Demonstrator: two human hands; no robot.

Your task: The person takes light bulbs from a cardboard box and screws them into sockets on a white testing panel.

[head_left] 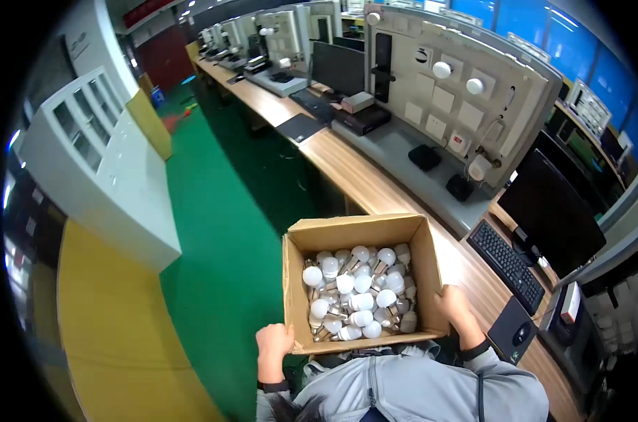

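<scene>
The open cardboard box (361, 235) sits close in front of the person's body, its right side over or just beside the wooden surface (347, 169) and its left side above the green floor (213, 225). Whether any of it rests on the surface, I cannot tell. The left hand (274, 340) is closed on the near left corner; the right hand (454, 304) clasps the right wall, its thumb side at the rim and its fingers mostly hidden behind the cardboard.

Inside, loose white light bulbs (362, 301) lie in a heap, pointing every way. To carry this well, I would keep both hands at an even height so the heap does not slide to one side and knock together. Holding the box against the body helps, as would fingers well under the base, since the cardboard edges may flex. The right elbow needs care near the keyboard (507, 266) and the mouse (521, 332), and any setting down should be slow and level.
</scene>
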